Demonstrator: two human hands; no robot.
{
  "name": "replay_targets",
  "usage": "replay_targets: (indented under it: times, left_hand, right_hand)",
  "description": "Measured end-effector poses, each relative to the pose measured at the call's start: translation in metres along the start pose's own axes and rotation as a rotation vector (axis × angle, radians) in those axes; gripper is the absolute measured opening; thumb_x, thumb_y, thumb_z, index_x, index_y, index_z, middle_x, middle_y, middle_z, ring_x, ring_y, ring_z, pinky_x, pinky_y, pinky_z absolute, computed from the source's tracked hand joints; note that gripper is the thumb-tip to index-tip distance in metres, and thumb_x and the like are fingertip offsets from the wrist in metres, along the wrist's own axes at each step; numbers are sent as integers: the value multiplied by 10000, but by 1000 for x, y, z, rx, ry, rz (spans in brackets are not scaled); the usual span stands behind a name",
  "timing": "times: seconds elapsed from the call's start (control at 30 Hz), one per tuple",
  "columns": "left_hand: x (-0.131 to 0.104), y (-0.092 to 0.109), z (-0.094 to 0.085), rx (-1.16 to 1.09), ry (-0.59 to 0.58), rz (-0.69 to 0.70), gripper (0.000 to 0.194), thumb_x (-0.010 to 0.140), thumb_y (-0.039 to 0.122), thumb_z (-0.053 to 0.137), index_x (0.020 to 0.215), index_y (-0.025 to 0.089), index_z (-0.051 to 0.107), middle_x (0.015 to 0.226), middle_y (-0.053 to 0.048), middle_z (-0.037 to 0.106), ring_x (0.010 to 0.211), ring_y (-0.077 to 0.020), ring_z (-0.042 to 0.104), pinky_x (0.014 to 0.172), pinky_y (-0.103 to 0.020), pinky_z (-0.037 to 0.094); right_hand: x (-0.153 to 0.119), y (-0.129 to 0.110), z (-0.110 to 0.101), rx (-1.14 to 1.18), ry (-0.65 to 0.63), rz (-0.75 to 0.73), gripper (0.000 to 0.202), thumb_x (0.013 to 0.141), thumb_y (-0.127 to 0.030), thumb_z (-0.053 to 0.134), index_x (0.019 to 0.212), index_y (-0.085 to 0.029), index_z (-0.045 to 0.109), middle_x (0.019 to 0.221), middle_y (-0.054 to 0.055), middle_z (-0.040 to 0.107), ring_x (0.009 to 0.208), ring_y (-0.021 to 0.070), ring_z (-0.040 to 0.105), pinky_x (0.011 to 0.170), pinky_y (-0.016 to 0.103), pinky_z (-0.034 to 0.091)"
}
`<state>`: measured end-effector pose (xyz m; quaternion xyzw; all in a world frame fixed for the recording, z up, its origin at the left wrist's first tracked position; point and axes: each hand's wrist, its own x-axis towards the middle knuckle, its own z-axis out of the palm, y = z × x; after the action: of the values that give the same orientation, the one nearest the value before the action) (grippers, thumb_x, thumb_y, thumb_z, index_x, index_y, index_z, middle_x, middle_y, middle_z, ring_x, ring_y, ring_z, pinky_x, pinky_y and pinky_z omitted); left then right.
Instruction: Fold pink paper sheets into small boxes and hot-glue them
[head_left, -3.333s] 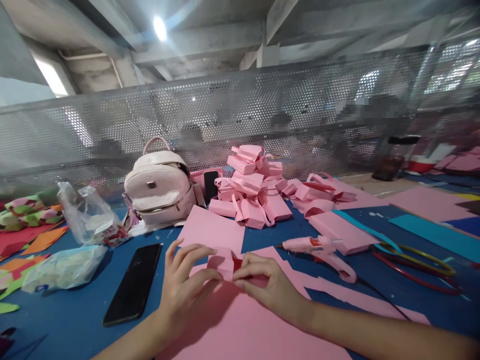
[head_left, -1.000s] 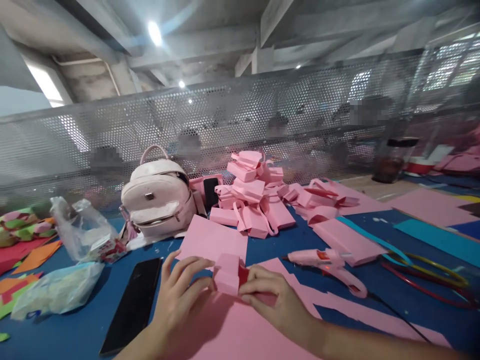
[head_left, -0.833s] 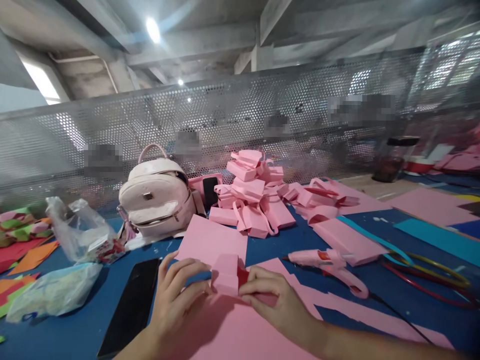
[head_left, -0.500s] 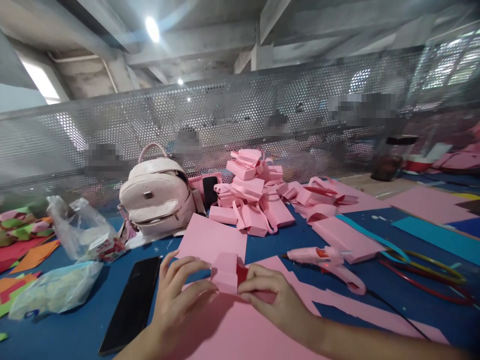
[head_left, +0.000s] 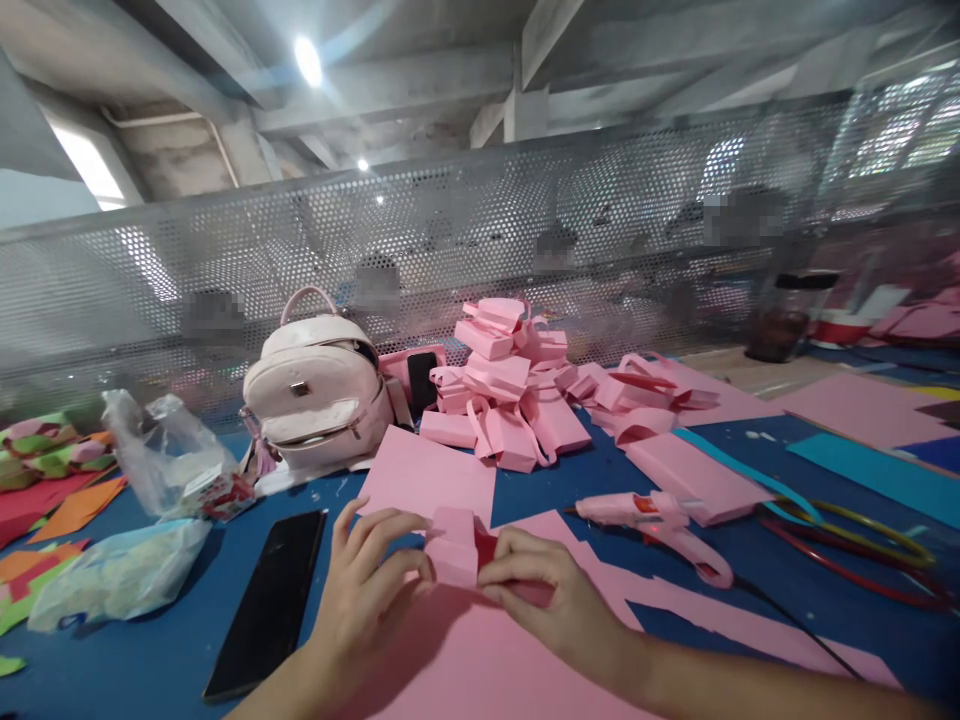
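Note:
Between my hands is a small folded pink paper box (head_left: 452, 548), its open end facing right. My left hand (head_left: 371, 580) has its fingers curled against the box's left end, partly hidden behind it. At the opposite end, the thumb and fingers of my right hand (head_left: 551, 590) pinch the paper edge. A large pink paper sheet (head_left: 480, 665) lies below both hands, and another pink sheet (head_left: 427, 475) lies just beyond. To the right rests a pink glue gun (head_left: 660, 525) with a dark cord, beside a cut strip of pink paper (head_left: 720, 605).
A black phone (head_left: 266, 605) lies left of my left hand. Behind stand a pale backpack (head_left: 315, 390) and a heap of pink paper bags (head_left: 499, 380). Plastic bags (head_left: 124, 575) and coloured paper are at left. Headbands (head_left: 862, 565) lie right. A perforated metal screen (head_left: 465, 220) closes the back.
The view has shifted slightly, so objects at the left appear a little further right. Both hands stay at the paper box, with the left fingers slightly more curled.

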<state>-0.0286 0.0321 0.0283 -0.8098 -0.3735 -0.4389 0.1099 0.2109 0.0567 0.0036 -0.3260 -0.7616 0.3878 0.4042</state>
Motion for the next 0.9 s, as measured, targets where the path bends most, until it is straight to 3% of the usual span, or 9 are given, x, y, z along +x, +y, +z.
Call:
replay_targets:
  times: [0.17,0.5,0.7,0.9]
  left_hand:
    - [-3,-10,-7,-45,-134,-6,182,980,153,541,877,250,656,1141,-60,685,1093,-213,591,1161,-449,218]
    - [4,3,-3,-24,3,78,169,971,213,634,843,291,712,1030,-13,732,980,-196,629,1124,-435,264]
    - [0,0,-5,19,-30,87,159,923,154,679,866,296,724,1089,-11,723,1020,-197,630,1130,-425,258]
    - [-1,3,-6,25,8,85,168,909,137,701,871,300,722,1076,-3,741,1018,-203,623,1103,-443,277]
  right_hand:
    - [1,1,-1,3,13,-14,179,934,-331,667,901,-225,807,834,46,658,813,174,637,742,268,477]
    - [1,-2,-1,-8,-8,-3,146,921,-283,674,895,-223,805,841,43,637,821,174,629,734,265,472]
    - [0,-1,0,-12,-21,-21,136,905,-226,666,888,-229,801,836,36,621,799,161,619,706,253,462]
    - [0,-2,0,7,-25,-54,141,913,-227,664,882,-220,801,837,38,627,801,156,624,706,246,466]
